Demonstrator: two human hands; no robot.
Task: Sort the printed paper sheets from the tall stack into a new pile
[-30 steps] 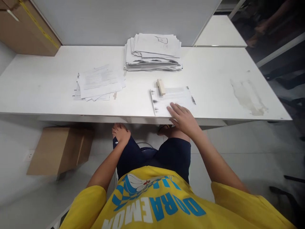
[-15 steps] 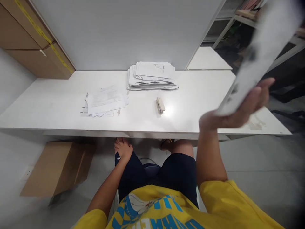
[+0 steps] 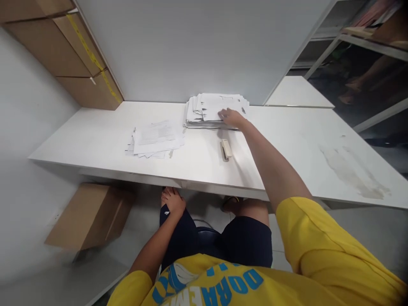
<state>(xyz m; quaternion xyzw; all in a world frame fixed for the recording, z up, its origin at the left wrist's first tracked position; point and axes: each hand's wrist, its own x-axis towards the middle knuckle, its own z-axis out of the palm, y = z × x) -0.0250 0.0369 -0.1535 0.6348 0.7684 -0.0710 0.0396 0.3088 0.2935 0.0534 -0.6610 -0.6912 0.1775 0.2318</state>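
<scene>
My right hand (image 3: 230, 117) reaches over the table to a stack of papers (image 3: 194, 117) against the back panel. Its fingers lie on the front edge of the top printed sheet of paper (image 3: 212, 109); the thumb is hard to make out. In front of the stack, just below that hand, stands a cream stapler (image 3: 226, 149). A smaller, loosely spread pile of papers (image 3: 154, 138) lies to the left. My left hand (image 3: 174, 200) rests on my left knee with its fingers stretched out, holding nothing.
The white table (image 3: 287, 140) has a grey smear (image 3: 353, 170) at its right end. Cardboard boxes (image 3: 98, 91) are stacked at the back left, and another cardboard box (image 3: 84, 216) sits below the table. At the right, a rack (image 3: 369, 40) stands beyond the panel.
My right hand has come down from the raised right side to the stack, bringing the sheet onto its top. My left hand stays on my knee. The view has shifted somewhat.
</scene>
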